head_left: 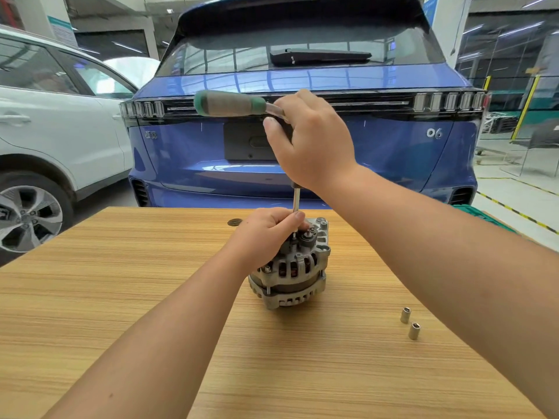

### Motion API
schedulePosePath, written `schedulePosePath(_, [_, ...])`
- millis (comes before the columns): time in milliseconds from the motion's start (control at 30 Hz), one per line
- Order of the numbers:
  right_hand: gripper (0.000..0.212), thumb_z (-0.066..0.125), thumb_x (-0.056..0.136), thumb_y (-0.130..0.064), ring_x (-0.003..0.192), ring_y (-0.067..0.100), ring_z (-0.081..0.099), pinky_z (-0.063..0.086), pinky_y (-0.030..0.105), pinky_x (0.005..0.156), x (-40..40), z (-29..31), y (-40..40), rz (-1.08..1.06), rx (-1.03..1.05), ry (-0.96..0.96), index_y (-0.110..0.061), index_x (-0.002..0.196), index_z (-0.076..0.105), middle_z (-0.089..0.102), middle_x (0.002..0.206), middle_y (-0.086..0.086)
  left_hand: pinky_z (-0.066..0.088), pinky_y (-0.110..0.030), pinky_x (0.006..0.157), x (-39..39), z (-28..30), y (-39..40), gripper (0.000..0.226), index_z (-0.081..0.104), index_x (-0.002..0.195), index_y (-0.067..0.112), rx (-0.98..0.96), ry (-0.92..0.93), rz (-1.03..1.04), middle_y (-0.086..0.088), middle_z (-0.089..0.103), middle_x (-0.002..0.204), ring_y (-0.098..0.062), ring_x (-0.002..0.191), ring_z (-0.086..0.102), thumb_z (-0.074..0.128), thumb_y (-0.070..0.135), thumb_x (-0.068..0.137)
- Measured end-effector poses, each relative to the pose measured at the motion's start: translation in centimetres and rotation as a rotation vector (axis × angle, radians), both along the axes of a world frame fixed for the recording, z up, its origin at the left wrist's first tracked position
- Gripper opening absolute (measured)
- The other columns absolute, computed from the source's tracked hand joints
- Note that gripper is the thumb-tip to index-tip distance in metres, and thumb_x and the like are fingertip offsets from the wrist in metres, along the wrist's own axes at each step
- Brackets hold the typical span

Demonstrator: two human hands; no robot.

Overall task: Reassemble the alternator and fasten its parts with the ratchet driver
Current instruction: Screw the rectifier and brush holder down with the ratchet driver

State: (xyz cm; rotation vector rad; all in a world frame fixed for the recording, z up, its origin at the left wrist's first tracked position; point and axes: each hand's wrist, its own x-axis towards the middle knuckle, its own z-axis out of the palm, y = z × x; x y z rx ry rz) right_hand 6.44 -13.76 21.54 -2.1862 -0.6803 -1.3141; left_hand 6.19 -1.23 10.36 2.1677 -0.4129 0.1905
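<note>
Steel extension shaft (297, 198) of your ratchet driver (233, 103) stands upright over the alternator (292, 269) on the bench (121, 297), your right hand (311, 140) gripping the ratchet head high above while your nearer left hand (266, 234) pinches the shaft's foot at the fastener, green handle pointing left.

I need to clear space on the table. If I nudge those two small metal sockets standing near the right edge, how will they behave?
The two sockets stand upright on end, so they look apt to tip from a sideways nudge. Being round cylinders, they would probably roll on the smooth wooden table, perhaps toward its right edge. Their shiny metal suggests they are stiff, likely slippery to pinch.
</note>
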Motion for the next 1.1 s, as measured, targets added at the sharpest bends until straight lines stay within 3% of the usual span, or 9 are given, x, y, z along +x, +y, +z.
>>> schedulePosePath(100, [0.045,0.044,0.1,-0.046,0.098,0.029,0.056,0.043,0.04,0.082,-0.1,0.1,-0.5,-0.017,-0.052,0.029,-0.01,0.114,0.067,0.063,0.104,0.007,0.039,-0.02,0.08,-0.1,0.1,0.0,0.032,0.075,0.092,0.05,-0.004,0.0,-0.002,0.038,0.068,0.101,0.022,0.098,0.054,0.046,0.059,0.103])
schedulePosePath(333, [0.043,0.042,0.105,-0.042,0.092,0.029,0.057,0.042,0.038,0.073,-1.4,0.7,0.4,0.022,-0.169,-0.047,-0.011,0.11,0.071,0.063,0.097,0.007,0.038,-0.021,0.081,-0.7,0.4,-0.2,0.038,0.068,0.077,0.064,-0.008,-0.013,0.002,0.036,0.07,0.104,0.023,0.099,0.053,0.04,0.063,0.103])
schedulePosePath(467, [0.042,0.036,0.106,-0.045,0.076,0.027,0.048,0.031,0.034,0.061,-1.6,3.5,0.9,-0.236,-0.385,0.169,-0.019,0.079,0.055,0.047,0.077,-0.002,0.035,-0.018,0.08,-0.7,0.4,-0.2,0.039,0.074,0.084,0.058,-0.046,0.008,0.006,0.045,0.065,0.097,0.032,0.095,0.047,0.04,0.065,0.102])
schedulePosePath(567, [0.031,0.042,0.102,-0.028,0.071,0.027,0.05,0.031,0.032,0.055,-1.9,6.2,0.9,-0.304,-0.391,0.392,-0.021,0.071,0.041,0.047,0.077,0.001,0.035,-0.018,0.079,-0.6,0.2,0.0,0.04,0.075,0.09,0.054,-0.028,0.009,0.002,0.042,0.066,0.099,0.028,0.097,0.05,0.039,0.067,0.1])
schedulePosePath(633, [0.025,0.045,0.099,-0.02,0.066,0.022,0.065,0.047,0.028,0.054,-2.2,7.1,0.8,-0.138,-0.201,0.62,-0.017,0.074,0.049,0.058,0.075,0.002,0.036,-0.019,0.08,-0.4,0.1,0.0,0.041,0.075,0.092,0.052,-0.021,0.008,-0.009,0.033,0.07,0.11,0.02,0.103,0.051,0.039,0.067,0.099])
schedulePosePath(700, [0.019,0.045,0.1,-0.018,0.061,0.021,0.073,0.059,0.031,0.062,-2.5,7.1,0.4,0.155,0.189,0.943,-0.011,0.086,0.056,0.067,0.069,0.004,0.037,-0.02,0.08,-0.4,0.0,0.0,0.041,0.076,0.094,0.05,-0.02,0.011,-0.008,0.03,0.07,0.113,0.016,0.105,0.052,0.039,0.068,0.099])
schedulePosePath(800, [0.014,0.043,0.099,-0.02,0.077,0.022,0.077,0.051,0.042,0.084,-2.0,6.1,-0.6,0.49,0.559,1.176,-0.012,0.098,0.055,0.075,0.074,0.002,0.038,-0.021,0.077,-0.4,0.2,0.0,0.041,0.076,0.097,0.049,-0.025,0.014,0.012,0.044,0.065,0.097,0.023,0.098,0.052,0.04,0.067,0.1])
schedulePosePath(967, [0.014,0.049,0.1,-0.021,0.075,0.012,0.072,0.05,0.035,0.082,-0.7,3.1,-0.5,0.83,1.143,1.051,-0.015,0.099,0.061,0.074,0.079,-0.005,0.038,-0.022,0.077,-0.3,0.2,-0.1,0.04,0.074,0.09,0.052,-0.006,-0.002,0.018,0.043,0.065,0.093,0.027,0.097,0.048,0.038,0.065,0.101])
schedulePosePath(1100, [0.007,0.061,0.099,-0.017,0.08,0.014,0.067,0.052,0.034,0.076,-0.3,1.4,-0.5,0.917,1.165,0.787,-0.02,0.105,0.064,0.067,0.089,-0.001,0.037,-0.022,0.075,-0.3,0.2,-0.2,0.04,0.073,0.086,0.053,0.001,-0.007,0.03,0.051,0.06,0.09,0.03,0.094,0.047,0.037,0.063,0.103])
